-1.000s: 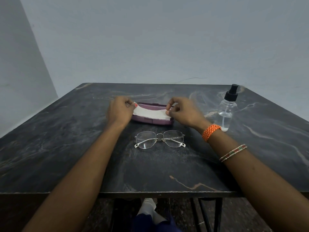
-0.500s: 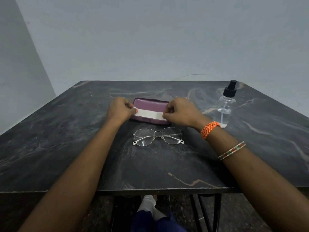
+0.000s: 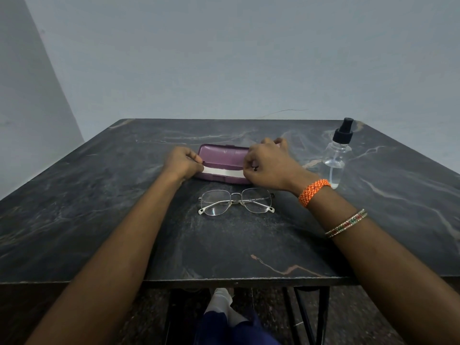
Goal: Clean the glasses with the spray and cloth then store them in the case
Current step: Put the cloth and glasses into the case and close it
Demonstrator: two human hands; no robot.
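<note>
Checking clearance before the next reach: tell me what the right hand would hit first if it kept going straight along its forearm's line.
The right hand points away and leftward, its fingers on the case and pinching the cloth. Straight on it meets the case first; depth is hard to judge.

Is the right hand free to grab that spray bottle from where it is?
Probably yes, once it lets go. The right hand is pinching the white cloth at the purple case. The spray bottle stands upright just to its right, with bare tabletop between them.
</note>
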